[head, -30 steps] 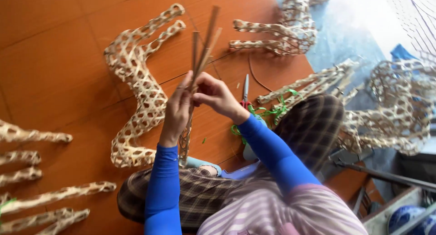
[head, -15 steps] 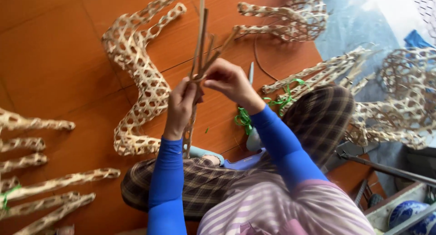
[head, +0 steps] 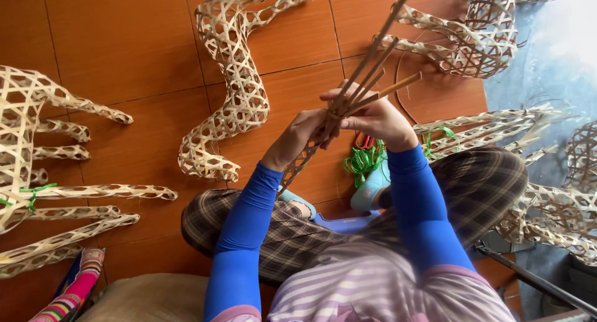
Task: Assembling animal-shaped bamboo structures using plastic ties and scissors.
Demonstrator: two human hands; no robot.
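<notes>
- L hand [head: 301, 135] closed round the woven lattice end [head: 297, 166] of a bamboo piece, just below where the strips bunch.
- R hand [head: 373, 118] pinched shut on the bundle of bamboo strips [head: 372, 64], thumb w/ fingers at the crossing pt.
- Hands touching, both at the same pt; neither nearer.
- Strips' long axis runs from the hands up & away to the right, fanning out; lattice tail hangs down-left toward the lap.
- Finished woven shapes [head: 233, 86] lie on the tile floor [head: 124, 48] beyond, well apart.
</notes>
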